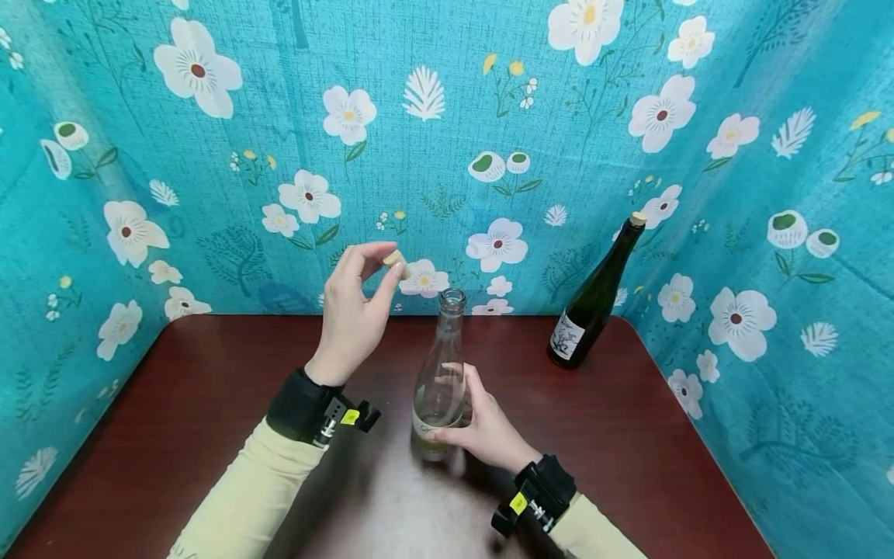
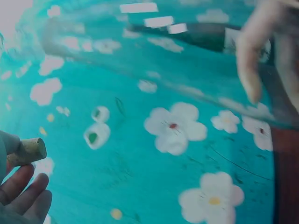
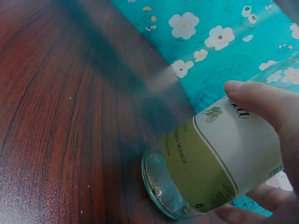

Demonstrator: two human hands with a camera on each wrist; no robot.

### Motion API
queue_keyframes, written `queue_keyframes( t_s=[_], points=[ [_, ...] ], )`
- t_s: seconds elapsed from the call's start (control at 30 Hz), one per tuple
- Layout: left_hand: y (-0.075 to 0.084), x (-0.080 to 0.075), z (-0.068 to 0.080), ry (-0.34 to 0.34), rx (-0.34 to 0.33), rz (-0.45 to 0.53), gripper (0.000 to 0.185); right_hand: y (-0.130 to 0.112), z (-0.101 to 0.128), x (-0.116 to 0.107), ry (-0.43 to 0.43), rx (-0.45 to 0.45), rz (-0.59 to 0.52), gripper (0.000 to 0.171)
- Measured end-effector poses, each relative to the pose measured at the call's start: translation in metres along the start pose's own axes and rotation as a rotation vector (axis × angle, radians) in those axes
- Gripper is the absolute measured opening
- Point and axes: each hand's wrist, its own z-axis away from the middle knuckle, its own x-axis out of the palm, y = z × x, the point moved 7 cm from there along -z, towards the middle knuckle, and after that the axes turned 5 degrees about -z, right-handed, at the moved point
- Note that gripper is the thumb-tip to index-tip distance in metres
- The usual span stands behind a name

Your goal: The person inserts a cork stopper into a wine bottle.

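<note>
Between thumb and fingertips my left hand [image 1: 355, 307] pinches a short tan cork [image 1: 396, 261], held up to the left of the bottle's mouth. In the left wrist view the cork [image 2: 29, 151] shows its end beyond the fingers. My right hand [image 1: 486, 423] grips a clear glass bottle [image 1: 447, 341] round its lower body, thumb on the near side. The bottle's neck is uncorked and points up. Its white and green label [image 3: 210, 158] shows in the right wrist view, with small bits inside the base.
A dark green wine bottle [image 1: 597, 299] with a cork in its neck stands at the table's back right. The reddish-brown table [image 1: 209, 388] ends at a blue flowered cloth [image 1: 419, 178] that hangs behind and on both sides.
</note>
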Motion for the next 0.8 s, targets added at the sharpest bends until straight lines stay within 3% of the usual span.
queue_keyframes(
  t_s=[0.13, 0.37, 0.57, 0.8],
  points=[
    [0.024, -0.002, -0.007, 0.013, 0.078, 0.039, 0.031, 0.005, -0.001, -0.001, -0.001, -0.002, 0.02, 0.092],
    [0.058, -0.004, -0.011, -0.01, 0.16, 0.089, 0.03, 0.005, -0.001, -0.001, -0.009, -0.015, 0.018, 0.092],
    [0.077, 0.0, -0.008, -0.052, 0.207, 0.104, 0.031, 0.005, -0.001, -0.001, -0.005, -0.018, 0.022, 0.092],
    [0.088, 0.008, -0.007, -0.102, 0.254, 0.054, 0.031, 0.007, -0.001, -0.001, -0.005, -0.014, 0.015, 0.092]
  ],
)
